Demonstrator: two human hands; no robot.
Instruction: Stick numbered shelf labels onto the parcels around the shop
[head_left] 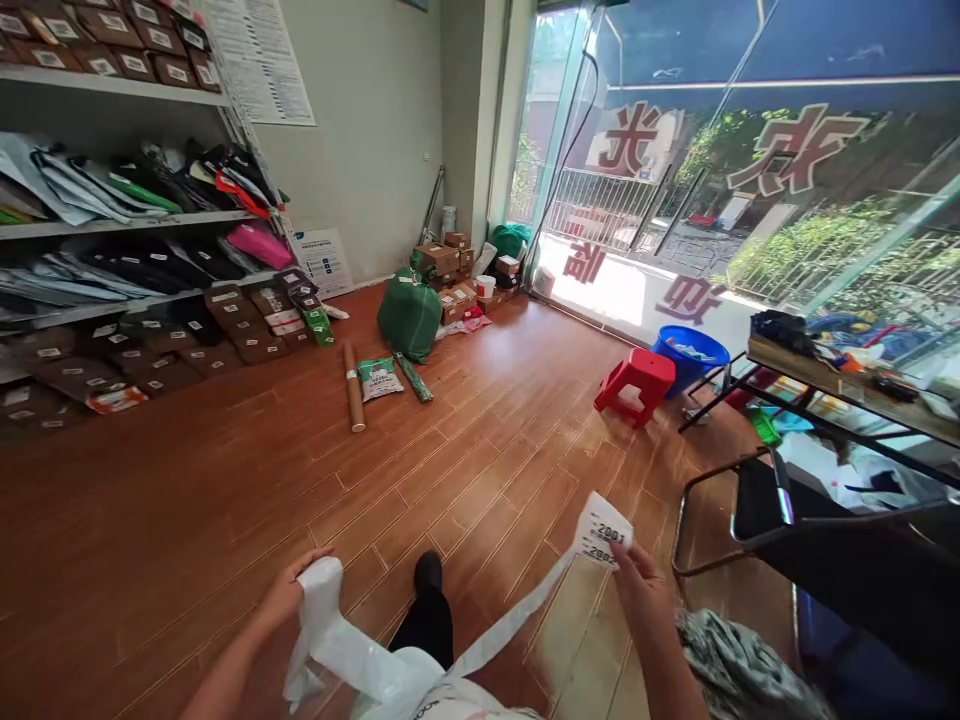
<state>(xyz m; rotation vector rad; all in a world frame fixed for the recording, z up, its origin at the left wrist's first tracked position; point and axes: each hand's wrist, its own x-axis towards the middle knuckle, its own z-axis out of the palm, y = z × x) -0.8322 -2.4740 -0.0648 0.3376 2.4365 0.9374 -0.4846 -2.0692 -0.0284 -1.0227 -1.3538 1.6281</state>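
Observation:
My right hand pinches the end of a white label strip between thumb and fingers. Printed numbers, 2001 and what looks like 2002, show on that end, which faces me. From there the strip runs down and left toward my body, where a white roll shows in part. My left hand is closed around a bunched white length that looks like the same strip material. This length loops down toward my lap. My dark-clad leg and shoe are between the two hands.
Shelves of bagged parcels and boxes line the left wall. A green sack, a cardboard tube and a green-white bag are on the wooden floor ahead. To the right are a red stool, a blue bin, a cluttered table and black chair.

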